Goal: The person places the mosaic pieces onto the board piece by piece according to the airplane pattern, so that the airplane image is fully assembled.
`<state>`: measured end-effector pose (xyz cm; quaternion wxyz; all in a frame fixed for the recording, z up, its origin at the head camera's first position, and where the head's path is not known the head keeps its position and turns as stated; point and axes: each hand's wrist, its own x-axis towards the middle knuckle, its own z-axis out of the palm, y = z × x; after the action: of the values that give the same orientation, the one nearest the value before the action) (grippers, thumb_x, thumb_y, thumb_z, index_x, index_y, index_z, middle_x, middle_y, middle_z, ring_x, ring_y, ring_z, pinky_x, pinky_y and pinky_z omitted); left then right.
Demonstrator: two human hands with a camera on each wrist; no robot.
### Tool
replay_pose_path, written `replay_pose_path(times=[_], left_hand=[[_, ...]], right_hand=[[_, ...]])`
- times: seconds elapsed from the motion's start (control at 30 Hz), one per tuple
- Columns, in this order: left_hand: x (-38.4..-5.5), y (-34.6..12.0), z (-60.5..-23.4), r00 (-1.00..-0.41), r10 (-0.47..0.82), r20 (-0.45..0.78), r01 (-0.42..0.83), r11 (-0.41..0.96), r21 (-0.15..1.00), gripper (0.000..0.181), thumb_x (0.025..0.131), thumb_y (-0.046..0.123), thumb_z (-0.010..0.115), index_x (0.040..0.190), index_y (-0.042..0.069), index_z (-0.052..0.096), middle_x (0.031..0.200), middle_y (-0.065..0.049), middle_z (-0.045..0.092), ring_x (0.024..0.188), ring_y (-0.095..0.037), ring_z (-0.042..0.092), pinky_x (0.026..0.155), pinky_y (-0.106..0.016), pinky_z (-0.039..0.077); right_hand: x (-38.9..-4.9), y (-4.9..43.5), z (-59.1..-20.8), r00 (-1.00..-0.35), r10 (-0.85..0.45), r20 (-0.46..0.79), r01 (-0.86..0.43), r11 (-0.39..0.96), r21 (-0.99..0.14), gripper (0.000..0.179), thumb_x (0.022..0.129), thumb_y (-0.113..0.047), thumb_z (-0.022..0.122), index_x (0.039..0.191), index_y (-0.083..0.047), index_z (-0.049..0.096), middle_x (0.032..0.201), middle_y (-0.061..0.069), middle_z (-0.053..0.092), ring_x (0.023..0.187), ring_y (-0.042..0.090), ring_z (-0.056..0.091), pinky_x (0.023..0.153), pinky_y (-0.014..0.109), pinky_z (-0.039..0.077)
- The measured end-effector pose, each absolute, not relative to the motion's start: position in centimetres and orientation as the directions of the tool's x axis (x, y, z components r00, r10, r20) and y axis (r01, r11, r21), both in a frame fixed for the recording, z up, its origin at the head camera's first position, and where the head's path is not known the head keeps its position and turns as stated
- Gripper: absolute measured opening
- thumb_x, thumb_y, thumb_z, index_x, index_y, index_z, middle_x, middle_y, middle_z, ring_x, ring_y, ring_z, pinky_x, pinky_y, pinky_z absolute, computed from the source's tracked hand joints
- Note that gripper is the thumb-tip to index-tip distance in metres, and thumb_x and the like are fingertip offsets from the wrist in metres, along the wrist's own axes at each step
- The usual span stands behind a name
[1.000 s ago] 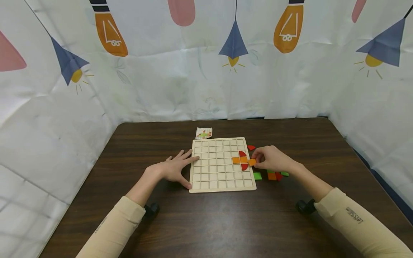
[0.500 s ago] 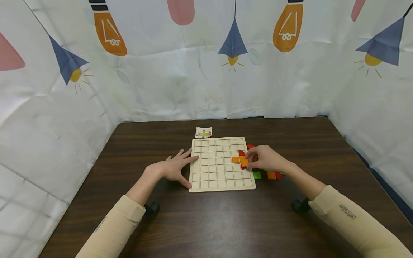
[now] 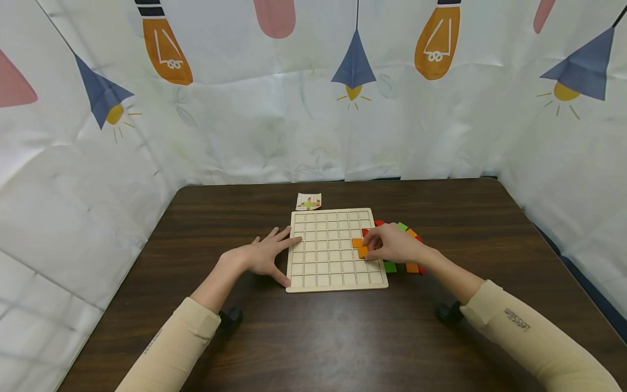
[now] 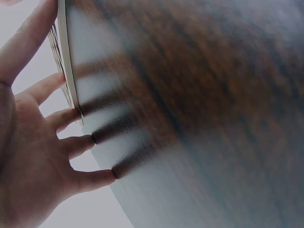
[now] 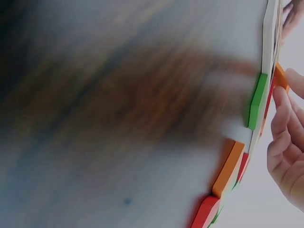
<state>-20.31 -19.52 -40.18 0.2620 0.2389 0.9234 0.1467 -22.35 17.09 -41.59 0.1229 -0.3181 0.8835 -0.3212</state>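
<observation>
A pale wooden grid board [image 3: 323,267] lies mid-table in the head view. My left hand [image 3: 262,257] is spread at its left edge, thumb and index fingertip touching the board, the other fingers [image 4: 97,179] reaching down to the table. Between thumb and fingertips my right hand [image 3: 394,243] pinches an orange square tile [image 3: 362,252] over the board's right part. The same tile [image 5: 281,76] shows tilted in the right wrist view. Just behind it a second orange tile [image 3: 357,243] sits in the grid. Part of a red tile [image 3: 364,232] shows near the fingertips; the hand hides other tiles.
Beside the board's right edge lie a green tile [image 3: 389,267], an orange tile [image 3: 412,268] and several red, green and orange ones partly behind the right hand. A small pattern card [image 3: 309,202] lies beyond the board. A printed curtain [image 3: 274,130] hangs behind the table.
My right hand has moved left from beside the board, carrying the orange tile over the board to just in front of the placed orange tile. My left hand stays where it was.
</observation>
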Motion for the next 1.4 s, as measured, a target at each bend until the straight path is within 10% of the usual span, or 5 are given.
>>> replay_pose_path(times=[1.4], left_hand=[[-20.3, -19.6, -40.2, -0.747, 0.516, -0.419, 0.366, 0.846, 0.389, 0.114, 0.079, 0.054, 0.087, 0.166, 0.022, 0.021, 0.172, -0.012, -0.002, 0.155, -0.04, -0.005, 0.115, -0.073, 0.005]], right_hand=[[-21.5, 18.9, -40.7, -0.781, -0.623, -0.055, -0.439, 0.609, -0.661, 0.019, 0.087, -0.009, 0.082, 0.103, -0.003, 0.072, 0.075, -0.005, 0.065, 0.066, 0.015, 0.059, 0.063, 0.03, 0.052]])
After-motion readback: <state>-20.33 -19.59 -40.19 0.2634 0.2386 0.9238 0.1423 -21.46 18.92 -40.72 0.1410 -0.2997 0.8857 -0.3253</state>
